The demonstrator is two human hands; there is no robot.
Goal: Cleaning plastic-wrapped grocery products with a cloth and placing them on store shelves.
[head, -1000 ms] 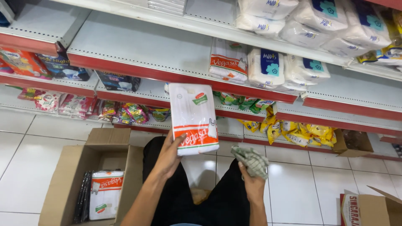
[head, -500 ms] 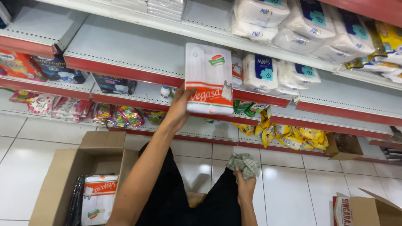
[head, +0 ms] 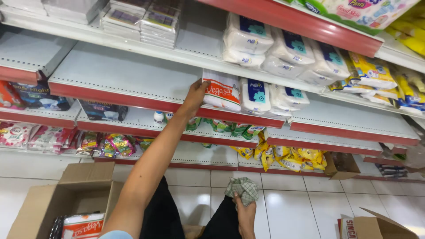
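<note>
left hand (head: 195, 95) on the tissue pack (head: 222, 90), which lies on the shelf (head: 119, 75) | softer packs (head: 256, 95) just right of it | right hand (head: 245, 214) low, gripping a cloth (head: 242, 188) | open box (head: 66, 201) on the floor at left, a like pack (head: 82, 225) inside

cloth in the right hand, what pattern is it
Green-and-white checks on the cloth, seen in the head view.
</note>
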